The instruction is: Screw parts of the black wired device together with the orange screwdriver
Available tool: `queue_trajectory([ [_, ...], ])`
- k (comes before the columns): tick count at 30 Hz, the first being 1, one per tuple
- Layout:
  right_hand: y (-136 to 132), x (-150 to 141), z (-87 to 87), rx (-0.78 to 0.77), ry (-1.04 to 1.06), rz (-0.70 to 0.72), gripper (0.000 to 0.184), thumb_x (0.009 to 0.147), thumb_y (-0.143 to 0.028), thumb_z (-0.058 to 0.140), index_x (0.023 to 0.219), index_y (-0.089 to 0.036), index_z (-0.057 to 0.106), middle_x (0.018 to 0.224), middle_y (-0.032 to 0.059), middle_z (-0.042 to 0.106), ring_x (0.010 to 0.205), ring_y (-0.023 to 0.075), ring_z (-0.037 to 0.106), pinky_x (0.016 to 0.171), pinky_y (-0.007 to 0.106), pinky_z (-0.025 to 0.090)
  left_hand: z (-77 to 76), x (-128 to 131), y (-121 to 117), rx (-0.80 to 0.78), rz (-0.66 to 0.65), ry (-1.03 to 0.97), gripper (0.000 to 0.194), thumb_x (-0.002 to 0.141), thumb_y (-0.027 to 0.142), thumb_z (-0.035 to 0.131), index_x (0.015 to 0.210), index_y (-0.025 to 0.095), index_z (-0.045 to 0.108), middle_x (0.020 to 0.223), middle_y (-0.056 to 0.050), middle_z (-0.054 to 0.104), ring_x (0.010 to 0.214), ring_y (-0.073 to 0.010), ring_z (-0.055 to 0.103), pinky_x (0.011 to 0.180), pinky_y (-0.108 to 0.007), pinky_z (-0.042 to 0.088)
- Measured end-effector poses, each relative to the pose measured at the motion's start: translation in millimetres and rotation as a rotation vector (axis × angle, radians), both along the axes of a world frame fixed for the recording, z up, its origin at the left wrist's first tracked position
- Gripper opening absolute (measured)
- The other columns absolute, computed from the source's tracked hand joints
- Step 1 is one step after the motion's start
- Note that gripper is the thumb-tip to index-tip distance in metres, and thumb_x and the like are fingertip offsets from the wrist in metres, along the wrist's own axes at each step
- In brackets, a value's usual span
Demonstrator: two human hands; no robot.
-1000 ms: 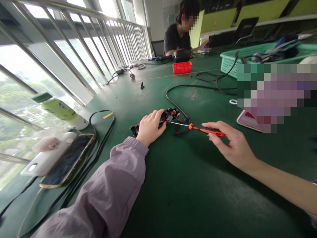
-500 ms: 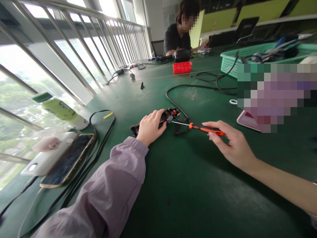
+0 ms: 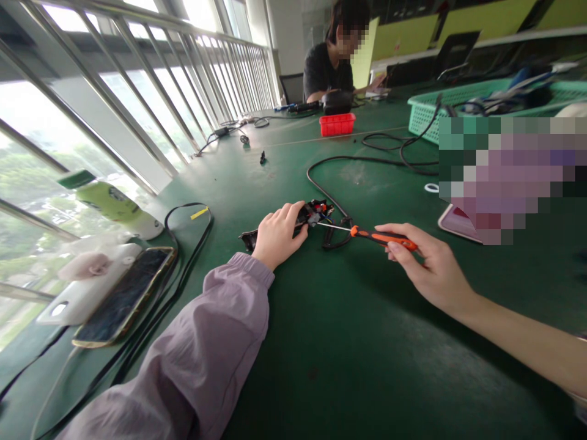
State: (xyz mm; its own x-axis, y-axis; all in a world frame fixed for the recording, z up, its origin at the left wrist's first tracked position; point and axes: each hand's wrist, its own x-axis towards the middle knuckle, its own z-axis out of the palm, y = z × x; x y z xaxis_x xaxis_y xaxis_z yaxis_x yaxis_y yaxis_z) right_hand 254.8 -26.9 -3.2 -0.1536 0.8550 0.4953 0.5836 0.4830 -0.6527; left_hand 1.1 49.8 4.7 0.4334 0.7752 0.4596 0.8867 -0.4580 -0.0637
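Note:
My left hand is wrapped over a black corded device lying on the green table, its casing open at the right end with coloured wires and small parts showing. My palm hides the device's middle. In my right hand is an orange and black screwdriver, gripped by the handle between thumb and fingers. Its thin metal shaft points left, and the tip meets the open end of the device near my left thumb. Whether the tip sits in a screw is too small to tell. A black cable runs from the device toward the right.
At left lie a phone, a white case-like object, a green-capped bottle and a black strap. Farther back stand a red basket and a green basket. A person sits at the far end.
The screwdriver handle has turned slightly in my right hand, showing more orange, and my right fingers have shifted a little. My left hand and the device stay in place.

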Motion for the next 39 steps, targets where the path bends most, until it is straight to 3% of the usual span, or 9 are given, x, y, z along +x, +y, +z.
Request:
queue_trajectory([
  [7,1,-1,-0.2,-0.041,0.016,0.004,0.028,0.088,-0.034,0.047,0.110,-0.020,0.059,0.083,0.0032,0.063,0.068,0.0135,0.059,0.064,0.027,0.046,0.4,0,0,-0.004,0.004,0.002,0.042,0.085,0.031,0.045,0.124,0.017,0.043,0.106,-0.005,0.061,0.095,-0.0206,0.059,0.076,-0.031,0.043],
  [14,-1,0,0.0,-0.142,0.004,0.070,0.031,0.091,-0.037,0.042,0.110,-0.020,0.059,0.054,-0.0044,0.051,0.046,0.0099,0.047,0.045,0.024,0.037,1.0,1,-1,-0.010,0.001,0.008,0.042,0.085,0.031,0.044,0.125,0.017,0.042,0.107,-0.006,0.060,0.096,-0.0204,0.059,0.078,-0.031,0.043],
  [18,-1,0,-3.1,-0.012,0.039,0.017,0.031,0.083,-0.028,0.055,0.114,-0.021,0.053,0.083,0.0017,0.063,0.072,0.0138,0.062,0.063,0.025,0.048,1.2,1,-2,-0.005,0.006,0.027,0.042,0.086,0.031,0.044,0.125,0.018,0.042,0.108,-0.005,0.060,0.096,-0.0203,0.059,0.077,-0.030,0.043],
  [21,0,-1,-5.2,0.120,0.079,-0.016,0.033,0.078,-0.022,0.061,0.110,-0.022,0.053,0.100,0.0047,0.062,0.091,0.0168,0.062,0.081,0.028,0.049,1.7,3,-3,0.003,0.016,0.056,0.041,0.086,0.032,0.043,0.125,0.017,0.042,0.107,-0.005,0.060,0.095,-0.0201,0.058,0.077,-0.030,0.043],
  [23,0,0,-4.6,0.100,0.063,0.013,0.028,0.079,-0.023,0.061,0.107,-0.022,0.054,0.099,0.0043,0.063,0.087,0.0159,0.063,0.078,0.027,0.049,2.3,4,-5,0.007,0.026,0.077,0.040,0.087,0.032,0.042,0.124,0.017,0.043,0.106,-0.005,0.059,0.093,-0.0199,0.059,0.076,-0.030,0.044],
  [25,-1,1,-3.0,-0.003,0.038,0.074,0.021,0.084,-0.028,0.055,0.104,-0.022,0.055,0.082,0.0009,0.063,0.069,0.0124,0.061,0.064,0.024,0.048,2.9,7,-7,0.010,0.041,0.096,0.039,0.087,0.031,0.042,0.123,0.017,0.043,0.105,-0.005,0.059,0.091,-0.0201,0.059,0.076,-0.030,0.044],
  [29,-2,2,-1.0,-0.177,0.056,0.128,0.024,0.093,-0.033,0.038,0.107,-0.021,0.054,0.053,-0.0059,0.048,0.045,0.0091,0.048,0.046,0.022,0.038,4.0,11,-11,0.011,0.062,0.115,0.040,0.086,0.031,0.043,0.123,0.017,0.043,0.104,-0.005,0.059,0.090,-0.0203,0.058,0.075,-0.031,0.045],
  [36,-2,0,-2.3,0.052,0.064,0.016,0.024,0.082,-0.026,0.056,0.106,-0.022,0.053,0.093,0.0027,0.061,0.079,0.0143,0.062,0.076,0.028,0.047,4.6,15,-14,-0.034,0.104,0.115,0.044,0.086,0.032,0.042,0.127,0.016,0.039,0.106,-0.007,0.058,0.091,-0.0207,0.059,0.075,-0.030,0.046],
  [39,-2,1,-1.8,0.019,0.080,0.031,0.020,0.085,-0.027,0.053,0.103,-0.022,0.054,0.083,0.0007,0.061,0.070,0.0126,0.060,0.069,0.027,0.047,4.5,16,-16,-0.046,0.127,0.113,0.046,0.086,0.032,0.041,0.128,0.015,0.038,0.106,-0.007,0.058,0.088,-0.0203,0.060,0.071,-0.030,0.046],
])
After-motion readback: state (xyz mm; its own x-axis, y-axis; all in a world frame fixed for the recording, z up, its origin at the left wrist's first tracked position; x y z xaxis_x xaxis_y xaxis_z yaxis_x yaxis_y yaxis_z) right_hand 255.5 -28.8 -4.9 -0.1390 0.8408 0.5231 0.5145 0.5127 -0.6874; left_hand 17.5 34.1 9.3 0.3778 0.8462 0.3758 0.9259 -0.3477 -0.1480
